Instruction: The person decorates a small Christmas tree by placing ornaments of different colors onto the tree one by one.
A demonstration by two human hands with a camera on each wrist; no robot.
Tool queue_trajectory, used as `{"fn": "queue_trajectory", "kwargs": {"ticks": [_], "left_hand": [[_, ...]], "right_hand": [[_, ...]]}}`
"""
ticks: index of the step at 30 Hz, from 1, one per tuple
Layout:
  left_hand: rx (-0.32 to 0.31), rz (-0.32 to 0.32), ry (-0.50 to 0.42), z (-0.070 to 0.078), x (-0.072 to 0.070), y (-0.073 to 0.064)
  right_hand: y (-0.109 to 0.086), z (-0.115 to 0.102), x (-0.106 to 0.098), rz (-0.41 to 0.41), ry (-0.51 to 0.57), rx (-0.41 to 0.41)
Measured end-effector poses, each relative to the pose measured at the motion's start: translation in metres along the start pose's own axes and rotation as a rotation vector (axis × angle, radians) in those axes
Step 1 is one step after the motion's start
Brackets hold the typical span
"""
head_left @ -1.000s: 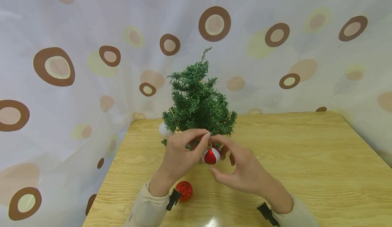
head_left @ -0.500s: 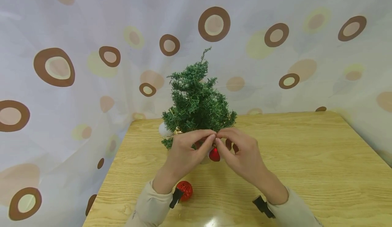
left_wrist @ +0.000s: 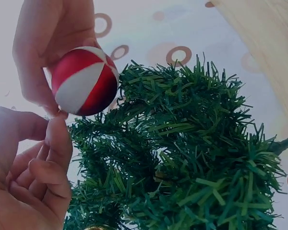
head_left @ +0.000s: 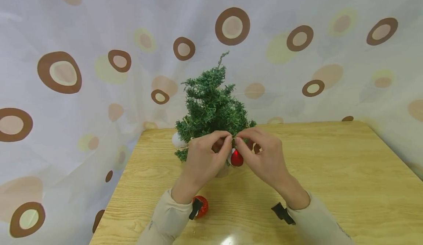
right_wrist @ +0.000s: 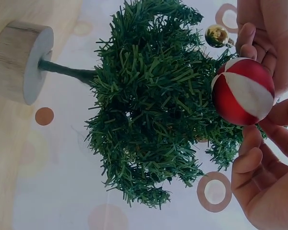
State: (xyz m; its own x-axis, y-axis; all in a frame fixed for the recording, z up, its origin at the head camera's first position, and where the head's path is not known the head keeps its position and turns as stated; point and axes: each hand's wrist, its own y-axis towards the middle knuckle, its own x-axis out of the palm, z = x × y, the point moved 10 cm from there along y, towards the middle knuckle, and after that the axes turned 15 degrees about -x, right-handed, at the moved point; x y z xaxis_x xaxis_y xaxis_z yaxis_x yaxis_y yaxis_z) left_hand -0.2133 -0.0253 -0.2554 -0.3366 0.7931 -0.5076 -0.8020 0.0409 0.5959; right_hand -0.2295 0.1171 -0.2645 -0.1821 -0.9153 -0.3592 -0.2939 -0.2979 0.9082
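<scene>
A red-and-white striped Christmas bauble (head_left: pixel 236 158) hangs under the meeting fingertips of both hands, in front of a small green Christmas tree (head_left: pixel 214 105). My left hand (head_left: pixel 205 157) pinches the bauble's thin gold string (head_left: pixel 233 138) between thumb and forefinger. From the other side, my right hand (head_left: pixel 265 157) pinches the same string. The bauble (left_wrist: pixel 86 81) overlaps the branches in the left wrist view. A gold bauble (right_wrist: pixel 216 36) hangs on the tree near the left hand in the right wrist view.
On the table (head_left: pixel 330 171), a red glittery bauble (head_left: pixel 203 207) lies by the left sleeve, partly covered by a black strap piece. A white ball (head_left: pixel 177 140) shows at the tree's left. The tree stands on a round wooden base (right_wrist: pixel 36 62). A patterned curtain (head_left: pixel 277 13) hangs behind.
The right hand has come from beside the bauble to its string, meeting the left fingertips. Both hands have then risen a little toward the tree, the bauble swinging slightly right.
</scene>
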Motion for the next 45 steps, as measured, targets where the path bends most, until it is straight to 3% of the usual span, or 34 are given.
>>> {"fn": "queue_trajectory", "kwargs": {"ticks": [9,16,21,29,45], "left_hand": [[-0.009,0.041,0.031,-0.001,0.001,0.006],[-0.049,0.067,0.025,-0.005,0.003,0.010],[-0.106,0.096,0.041,-0.006,0.003,0.012],[-0.208,0.092,0.039,-0.015,0.006,0.012],[-0.190,0.051,0.026,-0.017,0.009,0.004]], "right_hand": [[0.001,0.009,0.002,0.012,-0.003,0.059],[0.005,0.010,0.001,0.039,-0.049,0.038],[0.006,0.012,0.004,0.044,-0.051,0.036],[0.002,0.016,0.008,0.030,-0.096,0.055],[-0.007,0.013,0.011,0.014,-0.063,0.038]]}}
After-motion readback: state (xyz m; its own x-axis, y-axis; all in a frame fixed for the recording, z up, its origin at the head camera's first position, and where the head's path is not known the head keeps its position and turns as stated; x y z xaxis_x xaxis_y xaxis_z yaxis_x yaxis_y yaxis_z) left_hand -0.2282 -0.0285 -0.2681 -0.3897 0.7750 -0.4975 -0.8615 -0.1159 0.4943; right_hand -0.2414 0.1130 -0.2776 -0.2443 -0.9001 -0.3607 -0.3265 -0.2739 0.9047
